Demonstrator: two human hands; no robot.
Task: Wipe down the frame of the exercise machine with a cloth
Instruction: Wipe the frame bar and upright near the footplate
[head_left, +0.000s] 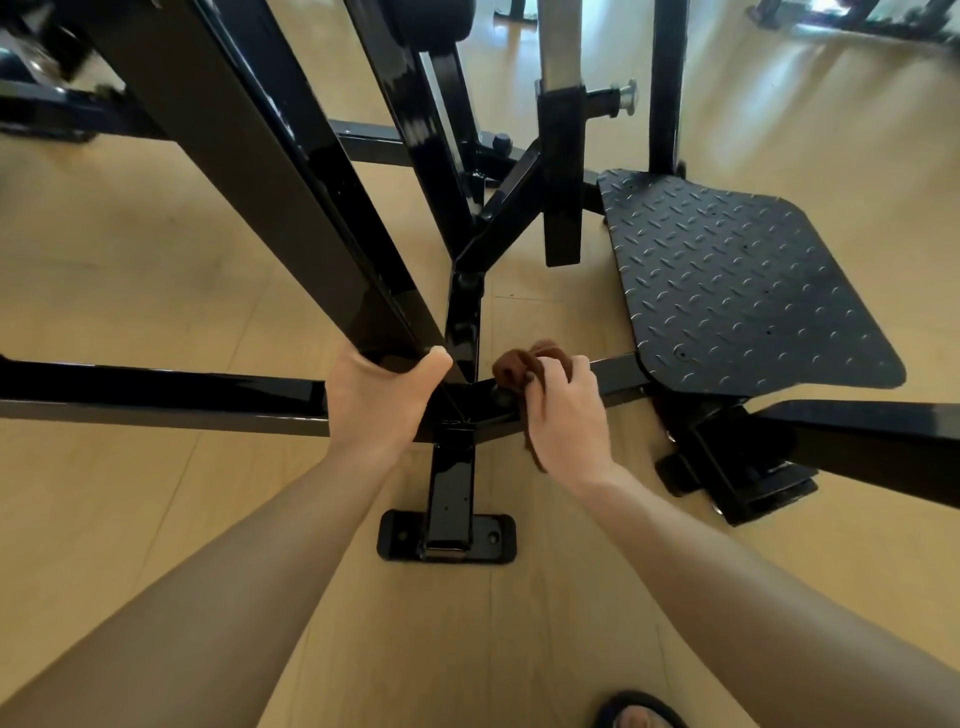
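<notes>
Low over wood floor (156, 249), right hand (566, 415) is bunching cloth (514, 364) in curled fingers on frame (613, 376), bar running rightward from left hand (379, 400), which is clasping the slanted beam.

The exercise machine frame (291, 218) is glossy black. The cloth (519, 364) is reddish brown. The footplate (737, 280) is black with a raised diamond-tread pattern. The floor (130, 270) is light tan wood. The sandal (641, 709) is black.

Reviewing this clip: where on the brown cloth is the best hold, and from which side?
From above, around its bunched middle, as the right hand does now. The cloth is wadded on top of the frame bar, so a top grip presses it down onto the bar.
</notes>
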